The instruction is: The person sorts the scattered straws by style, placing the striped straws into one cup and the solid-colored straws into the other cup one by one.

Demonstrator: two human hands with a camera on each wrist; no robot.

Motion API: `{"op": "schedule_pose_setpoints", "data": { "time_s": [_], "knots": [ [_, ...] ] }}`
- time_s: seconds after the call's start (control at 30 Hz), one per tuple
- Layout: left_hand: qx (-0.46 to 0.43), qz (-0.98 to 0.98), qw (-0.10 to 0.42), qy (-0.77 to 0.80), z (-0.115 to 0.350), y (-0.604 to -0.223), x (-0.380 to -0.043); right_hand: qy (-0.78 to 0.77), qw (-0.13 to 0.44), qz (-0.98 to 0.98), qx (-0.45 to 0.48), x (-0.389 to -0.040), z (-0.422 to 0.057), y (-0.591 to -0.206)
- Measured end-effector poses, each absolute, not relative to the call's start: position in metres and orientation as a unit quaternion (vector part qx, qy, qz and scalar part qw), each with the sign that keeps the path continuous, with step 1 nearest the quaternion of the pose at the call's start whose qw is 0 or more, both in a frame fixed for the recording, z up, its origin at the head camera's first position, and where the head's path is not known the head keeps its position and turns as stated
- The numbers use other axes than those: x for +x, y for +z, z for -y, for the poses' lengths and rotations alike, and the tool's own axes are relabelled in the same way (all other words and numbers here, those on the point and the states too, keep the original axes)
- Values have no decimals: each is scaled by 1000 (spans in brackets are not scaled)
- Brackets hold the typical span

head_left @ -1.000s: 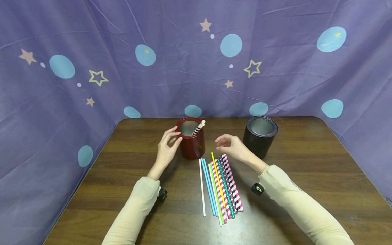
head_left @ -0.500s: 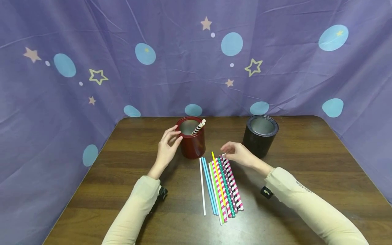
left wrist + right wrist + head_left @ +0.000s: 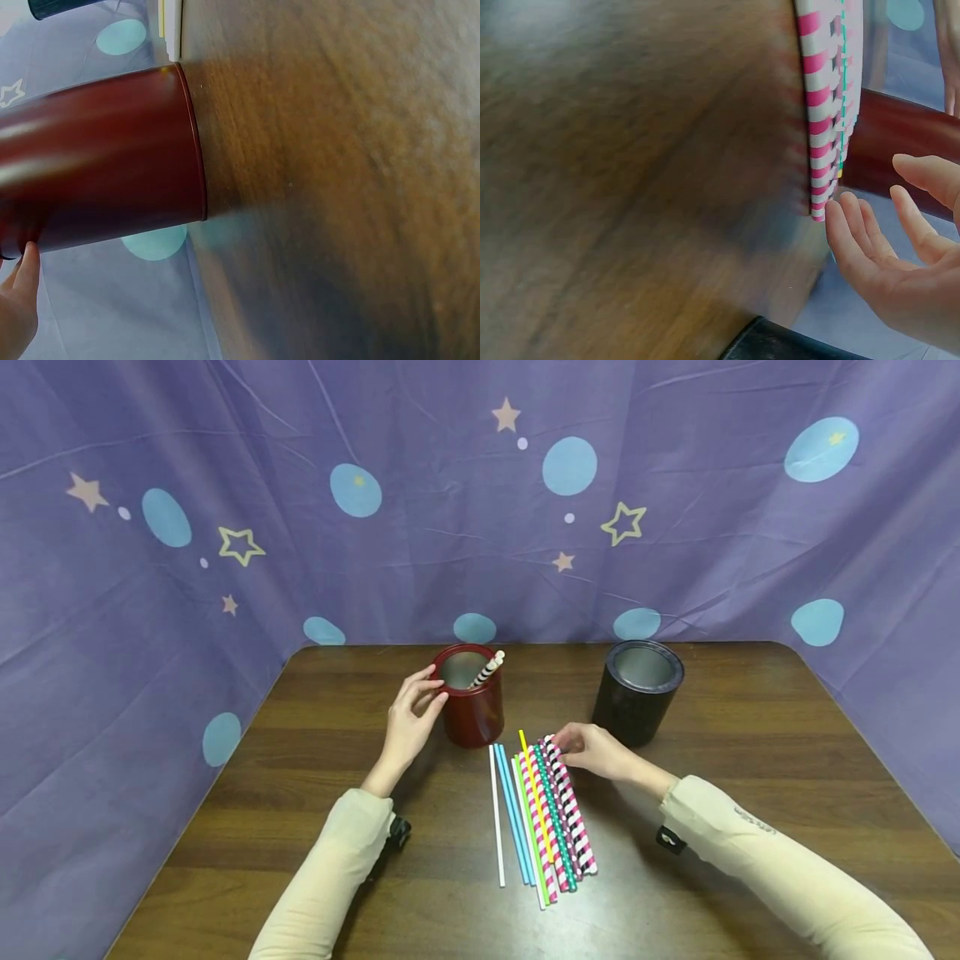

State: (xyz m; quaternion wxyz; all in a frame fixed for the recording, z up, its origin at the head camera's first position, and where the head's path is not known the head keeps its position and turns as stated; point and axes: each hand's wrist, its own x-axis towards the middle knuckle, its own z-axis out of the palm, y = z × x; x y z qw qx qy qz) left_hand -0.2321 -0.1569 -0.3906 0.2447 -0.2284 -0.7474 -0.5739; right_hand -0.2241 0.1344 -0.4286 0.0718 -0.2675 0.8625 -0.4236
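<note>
My left hand holds the rim of a dark red can at its left side, thumb in front and fingers farther back. Two black-and-white striped straws lean inside the can against its right rim. Beyond the upper ends of a row of straws on the table, my right hand hovers with its fingertips right at the end of the pink-and-white striped straws. In the right wrist view its fingers and thumb are spread apart, with nothing between them.
A black can stands at the back right, just behind my right hand. The row includes white, blue, green, yellow and patterned straws. A purple curtain hangs along the table's back edge.
My right hand has moved right and lower, from between the cans to the upper ends of the straws. The left hand stays at the red can.
</note>
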Motion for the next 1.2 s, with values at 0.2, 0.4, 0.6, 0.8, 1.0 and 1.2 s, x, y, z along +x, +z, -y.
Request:
{"op": "schedule_pose_setpoints", "data": {
  "time_s": [0.2,0.4,0.6,0.8,1.0,1.2],
  "knots": [
    [-227,749,247,-572,157,-391,-233,-412,71,-866,-275,-223,-138,-436],
    [-227,747,245,-575,157,-390,-232,-412,82,-864,-277,-222,-139,-439],
    [-235,747,250,-570,158,-390,-231,-404,82,-869,-272,-221,-140,-442],
    [-235,747,249,-570,157,-390,-231,-405,85,-869,-271,-221,-141,-446],
    [-234,748,247,-570,157,-390,-231,-407,84,-867,-275,-220,-141,-450],
    [-234,746,246,-572,157,-390,-232,-400,78,-871,-275,-222,-141,-454]
  ]
}}
